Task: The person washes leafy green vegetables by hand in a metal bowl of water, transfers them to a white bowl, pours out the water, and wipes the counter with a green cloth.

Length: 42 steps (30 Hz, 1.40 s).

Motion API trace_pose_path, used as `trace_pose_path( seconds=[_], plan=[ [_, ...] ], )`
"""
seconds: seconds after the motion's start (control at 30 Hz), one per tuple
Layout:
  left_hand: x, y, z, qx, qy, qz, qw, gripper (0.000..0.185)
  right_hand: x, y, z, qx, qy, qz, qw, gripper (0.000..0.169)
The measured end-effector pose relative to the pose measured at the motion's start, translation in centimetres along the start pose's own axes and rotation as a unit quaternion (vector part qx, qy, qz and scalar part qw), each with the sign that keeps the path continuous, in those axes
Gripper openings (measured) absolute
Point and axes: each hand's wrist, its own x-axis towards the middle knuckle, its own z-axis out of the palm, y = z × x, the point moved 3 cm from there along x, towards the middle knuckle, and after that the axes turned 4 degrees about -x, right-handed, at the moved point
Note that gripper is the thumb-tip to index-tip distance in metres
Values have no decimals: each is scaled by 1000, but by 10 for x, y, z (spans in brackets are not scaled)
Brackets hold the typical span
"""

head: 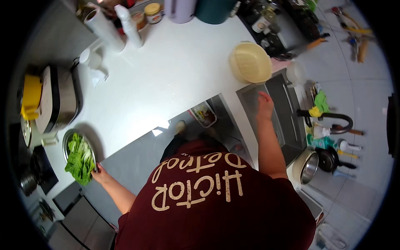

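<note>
At the far left, my left hand (99, 173) grips the rim of a round metal bowl (65, 144) by the counter's edge. Green leafy vegetables (79, 157) fill the bowl and hang over its rim. On the other side, my right hand (265, 101) is above the grey sink (281, 118) with nothing in it, its fingers partly bent and close to one another. Just beyond that hand a pale yellow plastic basin (253, 62) stands on the counter beside the sink's corner.
A black faucet (342, 117) arches from the sink's right side. A rice cooker (61, 97) stands at the left, and a spray bottle (131, 29) stands at the back of the white counter (175, 68). Below the counter edge, a tray of scraps (203, 114) shows.
</note>
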Motion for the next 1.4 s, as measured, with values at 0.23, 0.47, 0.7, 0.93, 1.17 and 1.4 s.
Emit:
trace_pose_path(
  seconds=[0.23,0.47,0.7,0.93,1.17,1.4],
  plan=[
    [-87,-53,52,-164,58,-98,980,44,12,42,-57,-463,14,-26,886,94],
    [-128,-147,95,170,-174,-232,942,17,45,-52,41,197,-8,178,964,79],
    [-371,-245,209,340,-412,-339,775,14,67,7,39,355,-91,157,917,44],
    [-468,-286,214,410,-484,-387,669,14,-10,124,-42,536,-279,227,764,31],
    [-532,-320,222,458,-511,-413,598,17,-65,186,-86,624,-248,223,707,30],
    [-563,-341,221,479,-541,-427,544,19,-92,118,-113,737,-220,142,623,35]
  ],
)
